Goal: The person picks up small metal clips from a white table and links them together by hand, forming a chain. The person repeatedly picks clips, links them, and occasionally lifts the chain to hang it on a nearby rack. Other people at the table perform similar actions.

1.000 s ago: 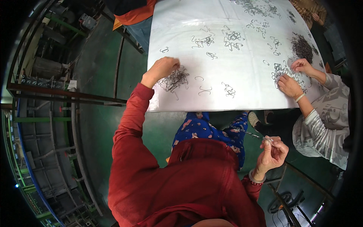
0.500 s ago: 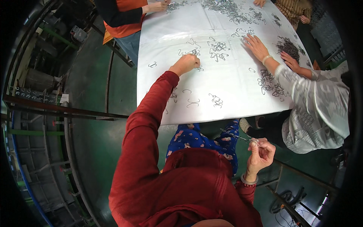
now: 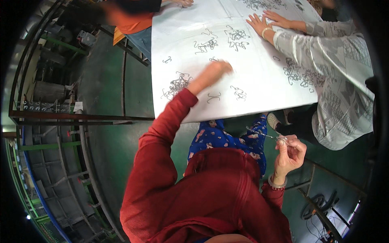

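My left hand [image 3: 214,75] is over the white table [image 3: 182,30], its fingertips smeared by motion, so I cannot make out whether it holds anything. Near it lie an X-shaped pair of curved wire hooks [image 3: 214,97], a small cluster of hooks [image 3: 240,93], and a denser heap of hooks [image 3: 178,84] beside my wrist. Beyond are two more piles, one of loose hooks [image 3: 207,45] and another of hooks [image 3: 237,39]. Off the table's near edge, my right hand [image 3: 289,156] is closed in a pinch on a short string of linked wire hooks [image 3: 262,134] that sticks out leftward.
At the right, a co-worker in a grey patterned top [image 3: 324,52] rests both hands on the table, near further hook piles [image 3: 298,75]. Another person in an orange vest [image 3: 133,23] stands at the far left. A metal frame [image 3: 81,117] runs along the left.
My left hand has drawn back from the far hook pile toward the near right. The right hand keeps its pinch on the hooks. The co-worker's hands have shifted, and the whole view has tilted.
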Available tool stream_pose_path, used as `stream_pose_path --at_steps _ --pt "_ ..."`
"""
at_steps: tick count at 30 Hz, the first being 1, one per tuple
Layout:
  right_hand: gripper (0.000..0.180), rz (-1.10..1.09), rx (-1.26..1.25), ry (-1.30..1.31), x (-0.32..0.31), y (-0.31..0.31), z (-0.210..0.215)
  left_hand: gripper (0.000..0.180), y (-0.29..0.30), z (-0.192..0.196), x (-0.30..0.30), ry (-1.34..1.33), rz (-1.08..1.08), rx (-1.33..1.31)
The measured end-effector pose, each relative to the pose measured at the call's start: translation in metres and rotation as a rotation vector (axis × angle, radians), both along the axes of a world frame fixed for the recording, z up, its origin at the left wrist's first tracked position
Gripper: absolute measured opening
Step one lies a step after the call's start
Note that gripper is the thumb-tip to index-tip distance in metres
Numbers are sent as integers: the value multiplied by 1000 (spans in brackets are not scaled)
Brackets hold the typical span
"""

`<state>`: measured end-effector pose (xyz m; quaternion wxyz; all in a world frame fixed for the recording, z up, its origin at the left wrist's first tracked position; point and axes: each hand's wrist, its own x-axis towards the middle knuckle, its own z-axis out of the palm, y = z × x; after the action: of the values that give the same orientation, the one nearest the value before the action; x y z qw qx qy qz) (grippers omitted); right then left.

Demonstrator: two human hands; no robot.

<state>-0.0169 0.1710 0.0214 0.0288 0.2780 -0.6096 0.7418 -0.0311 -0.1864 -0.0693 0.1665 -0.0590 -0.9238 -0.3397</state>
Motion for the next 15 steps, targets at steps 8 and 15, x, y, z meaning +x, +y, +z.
stream_pose_path --at_steps 8,15 --pt "25 -2 29 -19 0 0 1 14 5 -16 -3 103 235 -147" --pt "29 -30 -2 -98 -2 -5 1 11 -70 -29 -10 -183 300 -322"
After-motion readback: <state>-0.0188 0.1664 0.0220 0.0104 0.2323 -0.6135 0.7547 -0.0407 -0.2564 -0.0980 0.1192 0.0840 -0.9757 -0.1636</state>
